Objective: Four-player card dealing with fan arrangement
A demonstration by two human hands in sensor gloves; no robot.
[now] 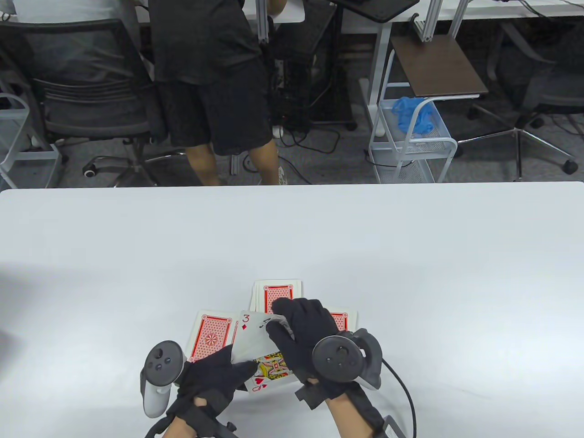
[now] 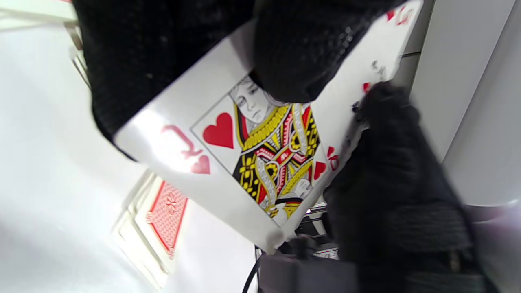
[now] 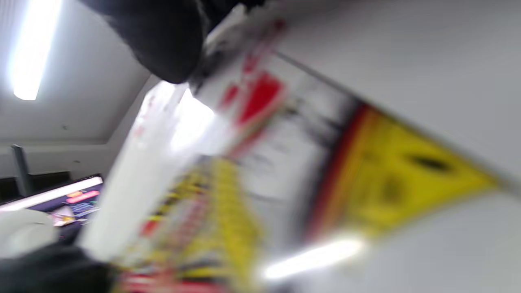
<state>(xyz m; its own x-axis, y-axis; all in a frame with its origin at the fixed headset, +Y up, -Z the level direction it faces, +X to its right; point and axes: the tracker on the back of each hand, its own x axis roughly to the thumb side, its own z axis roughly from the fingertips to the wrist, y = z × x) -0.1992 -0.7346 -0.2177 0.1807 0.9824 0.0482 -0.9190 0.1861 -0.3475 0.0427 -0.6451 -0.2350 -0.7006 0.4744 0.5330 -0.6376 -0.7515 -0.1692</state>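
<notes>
Both hands (image 1: 214, 374) (image 1: 305, 337) grip fanned cards (image 1: 255, 346): "3" of diamonds, Q, perhaps a 4.

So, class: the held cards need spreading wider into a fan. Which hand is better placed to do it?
Probably the right hand: its fingers already pinch the top edge of the face-up cards, while the left hand grips their lower corner as anchor.

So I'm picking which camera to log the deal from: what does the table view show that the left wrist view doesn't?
Only the table view shows the three of diamonds in the fan, three face-down piles and both trackers. Only the left wrist view shows the queen of hearts nearly whole. Both show the left hand and right hand gripping the fan, and a face-down pile on the white table.
</notes>
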